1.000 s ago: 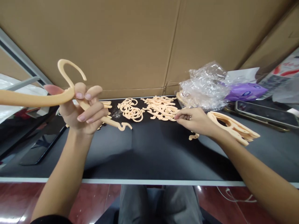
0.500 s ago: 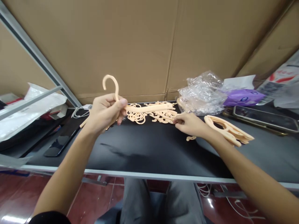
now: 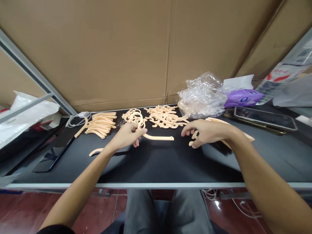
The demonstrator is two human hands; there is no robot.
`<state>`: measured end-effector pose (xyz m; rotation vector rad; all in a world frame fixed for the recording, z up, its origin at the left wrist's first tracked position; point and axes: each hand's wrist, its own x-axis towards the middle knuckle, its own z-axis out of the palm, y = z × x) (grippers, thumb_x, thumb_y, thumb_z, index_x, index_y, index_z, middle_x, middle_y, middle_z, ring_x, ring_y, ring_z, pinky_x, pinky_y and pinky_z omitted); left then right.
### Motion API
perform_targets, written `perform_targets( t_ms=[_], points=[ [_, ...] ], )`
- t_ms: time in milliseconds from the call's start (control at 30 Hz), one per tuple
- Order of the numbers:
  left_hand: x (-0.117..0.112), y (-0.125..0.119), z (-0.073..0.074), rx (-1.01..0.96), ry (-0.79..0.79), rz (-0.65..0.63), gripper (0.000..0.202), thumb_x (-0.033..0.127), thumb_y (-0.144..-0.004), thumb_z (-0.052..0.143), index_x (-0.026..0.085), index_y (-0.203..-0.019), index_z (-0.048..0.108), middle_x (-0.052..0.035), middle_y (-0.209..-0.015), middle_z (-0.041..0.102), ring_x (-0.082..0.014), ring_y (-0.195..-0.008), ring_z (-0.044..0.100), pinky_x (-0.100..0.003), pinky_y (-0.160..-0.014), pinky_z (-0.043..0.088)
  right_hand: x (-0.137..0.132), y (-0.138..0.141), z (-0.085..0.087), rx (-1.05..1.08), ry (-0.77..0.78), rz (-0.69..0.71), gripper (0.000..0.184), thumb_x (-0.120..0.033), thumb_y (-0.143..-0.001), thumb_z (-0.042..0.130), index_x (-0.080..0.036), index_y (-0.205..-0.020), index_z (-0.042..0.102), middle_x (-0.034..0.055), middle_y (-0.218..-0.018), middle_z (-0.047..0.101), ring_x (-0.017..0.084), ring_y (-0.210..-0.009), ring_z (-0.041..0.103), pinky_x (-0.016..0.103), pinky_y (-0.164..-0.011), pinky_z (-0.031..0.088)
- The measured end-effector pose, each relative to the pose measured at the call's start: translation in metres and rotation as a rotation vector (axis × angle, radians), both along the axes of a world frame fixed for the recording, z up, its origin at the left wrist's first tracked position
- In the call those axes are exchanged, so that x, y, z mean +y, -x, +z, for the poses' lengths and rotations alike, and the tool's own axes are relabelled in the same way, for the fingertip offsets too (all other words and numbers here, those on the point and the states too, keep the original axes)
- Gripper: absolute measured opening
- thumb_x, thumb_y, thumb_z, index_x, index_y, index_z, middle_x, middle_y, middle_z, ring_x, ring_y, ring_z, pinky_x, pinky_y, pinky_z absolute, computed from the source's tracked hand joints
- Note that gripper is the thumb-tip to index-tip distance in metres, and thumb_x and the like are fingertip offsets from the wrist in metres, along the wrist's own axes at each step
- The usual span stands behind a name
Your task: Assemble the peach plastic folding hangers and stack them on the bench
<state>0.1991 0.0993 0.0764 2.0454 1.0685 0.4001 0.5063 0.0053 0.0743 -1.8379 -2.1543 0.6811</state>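
Note:
My left hand [image 3: 127, 135] is closed around the middle of a peach plastic hanger [image 3: 158, 138], which lies flat on the black table [image 3: 156, 165]. One hanger arm points right. The other end sticks out to the left of my wrist. My right hand [image 3: 207, 131] rests on the table to the right, its fingers curled over a small peach hook piece [image 3: 192, 142]. Under that wrist lies a stack of peach hanger bodies [image 3: 243, 135]. Behind my hands are a pile of loose hooks [image 3: 133, 116] and a pile of small parts [image 3: 165, 118].
A stack of curved peach arms [image 3: 101, 125] lies back left, beside a white cable [image 3: 78, 118]. A crumpled clear bag [image 3: 202, 96], a purple pack [image 3: 242, 97] and a phone [image 3: 264, 117] sit back right. Another phone [image 3: 52, 157] lies at the left. Cardboard [image 3: 122, 48] walls off the rear.
My left hand has come down from the air and laid the hanger flat on the table. My right hand has drawn slightly back from the parts pile toward me.

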Motion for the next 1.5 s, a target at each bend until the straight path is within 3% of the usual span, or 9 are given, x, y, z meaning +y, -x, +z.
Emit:
perform_targets(
  t_ms=[167,267,600,733,800,900,1000,1133,1500],
  points=[
    [-0.005,0.005,-0.019,0.378,-0.447,0.038,0.047,0.058,-0.091,0.052,0.019,-0.065,0.056,-0.0030,-0.063,0.064,-0.0193,-0.063,0.062,-0.027,-0.055,0.031,0.000,0.001,0.004,-0.074,0.105,-0.016,0.041,-0.028,-0.059,0.079,-0.021,-0.099,0.077,0.0055,-0.094,0.074,0.024,-0.087,0.069,0.030,-0.071,0.053],
    [-0.007,0.006,-0.017,0.536,-0.553,0.034,0.047,0.063,-0.090,0.052,0.021,-0.069,0.061,-0.0030,-0.076,0.070,-0.0225,-0.074,0.064,-0.029,-0.057,0.027,0.003,0.005,0.006,-0.089,0.127,-0.002,0.039,-0.037,-0.066,0.076,-0.017,-0.099,0.076,0.0063,-0.093,0.073,0.022,-0.084,0.067,0.030,-0.071,0.050],
    [-0.009,0.017,-0.008,0.461,-0.447,-0.050,0.037,0.059,-0.086,0.060,0.024,-0.098,0.059,-0.0002,-0.094,0.069,-0.0202,-0.079,0.063,-0.028,-0.064,0.037,0.012,0.027,-0.016,-0.049,-0.155,0.075,0.018,-0.034,-0.082,0.062,-0.019,-0.075,0.069,0.0051,-0.078,0.071,0.018,-0.073,0.062,0.029,-0.066,0.041],
    [-0.009,0.023,-0.001,0.453,-0.362,-0.177,0.030,0.043,-0.085,0.062,0.025,-0.110,0.057,-0.0004,-0.097,0.068,-0.0207,-0.086,0.064,-0.029,-0.069,0.042,0.010,0.038,-0.021,-0.088,-0.215,0.104,0.011,-0.024,-0.080,0.059,-0.018,-0.073,0.065,0.0053,-0.078,0.068,0.019,-0.074,0.060,0.030,-0.068,0.041],
    [-0.009,0.026,0.001,0.437,-0.328,-0.251,0.031,0.034,-0.085,0.060,0.027,-0.115,0.056,0.0000,-0.099,0.067,-0.0203,-0.089,0.063,-0.029,-0.072,0.043,0.008,0.045,-0.026,-0.082,-0.254,0.104,0.012,-0.022,-0.078,0.058,-0.017,-0.084,0.067,0.0050,-0.080,0.067,0.019,-0.076,0.060,0.030,-0.070,0.041],
    [-0.008,0.033,0.001,0.427,-0.293,-0.304,0.035,0.029,-0.084,0.059,0.029,-0.118,0.055,0.0006,-0.106,0.066,-0.0195,-0.093,0.063,-0.029,-0.076,0.044,0.008,0.057,-0.036,-0.045,-0.286,0.099,0.042,-0.020,-0.080,0.054,-0.017,-0.121,0.063,0.0035,-0.084,0.064,0.020,-0.079,0.060,0.030,-0.071,0.042],
    [-0.007,0.039,0.001,0.456,-0.276,-0.282,0.025,0.028,-0.087,0.054,0.029,-0.112,0.058,0.0012,-0.103,0.067,-0.0184,-0.088,0.062,-0.028,-0.071,0.042,0.010,0.065,-0.046,-0.058,-0.268,0.127,0.056,-0.020,-0.085,0.049,-0.017,-0.140,0.053,0.0049,-0.088,0.064,0.021,-0.084,0.060,0.032,-0.076,0.044],
    [-0.006,0.040,0.001,0.501,-0.255,-0.231,0.022,0.028,-0.088,0.052,0.028,-0.110,0.058,0.0016,-0.093,0.069,-0.0177,-0.078,0.061,-0.027,-0.063,0.037,0.012,0.069,-0.050,-0.099,-0.292,0.151,0.047,-0.020,-0.087,0.046,-0.012,-0.131,0.061,0.0088,-0.091,0.064,0.023,-0.089,0.061,0.036,-0.084,0.045],
    [-0.007,0.039,-0.002,0.488,-0.328,-0.148,0.029,0.026,-0.084,0.053,0.029,-0.113,0.057,0.0005,-0.088,0.069,-0.0190,-0.074,0.062,-0.028,-0.061,0.036,-0.008,0.080,-0.031,-0.045,-0.167,0.247,0.040,-0.019,-0.083,0.053,-0.015,-0.121,0.067,-0.0037,-0.060,0.052,0.014,-0.058,0.050,0.028,-0.060,0.036]
  ],
)
